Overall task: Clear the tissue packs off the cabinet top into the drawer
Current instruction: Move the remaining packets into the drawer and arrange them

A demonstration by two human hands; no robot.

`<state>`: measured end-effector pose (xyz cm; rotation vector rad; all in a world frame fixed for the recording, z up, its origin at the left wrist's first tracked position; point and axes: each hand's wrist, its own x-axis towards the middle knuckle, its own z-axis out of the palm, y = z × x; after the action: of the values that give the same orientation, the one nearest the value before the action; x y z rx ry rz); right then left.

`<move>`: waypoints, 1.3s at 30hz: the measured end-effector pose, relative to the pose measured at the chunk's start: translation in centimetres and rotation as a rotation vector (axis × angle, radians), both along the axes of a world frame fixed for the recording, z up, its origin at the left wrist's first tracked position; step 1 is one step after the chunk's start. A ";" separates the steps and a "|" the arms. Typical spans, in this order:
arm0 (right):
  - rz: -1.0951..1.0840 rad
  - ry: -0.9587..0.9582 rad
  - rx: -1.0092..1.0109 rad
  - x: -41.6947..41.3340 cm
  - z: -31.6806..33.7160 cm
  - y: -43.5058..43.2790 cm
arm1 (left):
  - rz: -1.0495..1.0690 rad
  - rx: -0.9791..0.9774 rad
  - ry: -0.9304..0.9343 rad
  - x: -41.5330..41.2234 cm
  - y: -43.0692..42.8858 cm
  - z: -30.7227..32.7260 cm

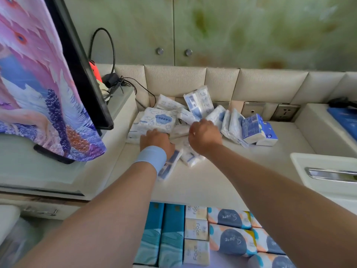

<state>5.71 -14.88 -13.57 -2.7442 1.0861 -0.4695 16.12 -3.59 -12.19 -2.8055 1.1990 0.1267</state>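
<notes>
Among tissue packs point(160, 120), hands point(156, 141) point(204, 134) (grip unclear)

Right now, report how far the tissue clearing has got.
Done: the open drawer already holds rows of packs. In hand: left hand and right hand both reach into the pile of tissue packs; none clearly lifted yet. Left: the whole pile, still on the cabinet top.

Only one cam here, head-worn wide-angle, pointing fwd and down onto the cabinet top point(222, 180) w/ the wall point(251, 26) across the top of frame. Sits pretty close, surface fills the middle.
</notes>
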 end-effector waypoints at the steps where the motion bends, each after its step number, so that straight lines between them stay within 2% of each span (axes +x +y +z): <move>1: -0.005 -0.061 -0.044 0.6 -0.2 -0.3 | -0.004 -0.119 -0.027 0.4 -0.2 0.1; 3: 0.004 -0.103 -0.081 1.8 -0.4 -0.9 | -0.025 -0.334 -0.046 1.5 -0.9 0.1; 5: 0.031 -0.017 -0.060 2.9 -0.6 -1.6 | -0.116 -0.419 -0.019 2.6 -2.0 -0.2; 7: 0.045 0.104 0.011 3.9 -1.1 -2.6 | -0.207 -0.347 0.008 3.4 -3.2 -0.6; 9: 0.067 0.176 0.052 4.4 -1.9 -3.4 | -0.200 -0.211 0.004 4.1 -4.0 -1.6; 12: 0.086 0.232 0.003 5.3 -2.7 -3.9 | -0.084 -0.118 -0.022 5.2 -4.6 -2.7; 16: -0.063 0.327 -0.011 8.0 -2.9 -2.8 | 0.100 -0.131 -0.017 7.0 -4.2 -2.6; 19: -0.149 0.281 0.061 9.3 -3.2 -2.5 | 0.164 -0.185 0.007 7.5 -3.0 -3.3; 25: -0.131 0.301 0.160 9.9 -2.5 -2.9 | 0.101 -0.185 0.102 7.5 -2.2 -2.5; 29: -0.113 0.193 0.160 8.8 -2.2 -3.0 | 0.059 -0.222 0.132 7.9 -1.4 -2.5; 34: -0.087 -0.050 0.219 6.7 -0.4 -3.0 | 0.035 -0.241 0.179 7.7 -0.6 -1.7; 39: 0.053 -0.078 0.265 3.5 1.8 -1.6 | -0.009 -0.262 0.151 5.7 0.9 1.3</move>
<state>9.23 -16.48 -11.78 -2.4956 0.9764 -0.3900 21.78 -2.73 -10.91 -3.0625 1.3516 0.1977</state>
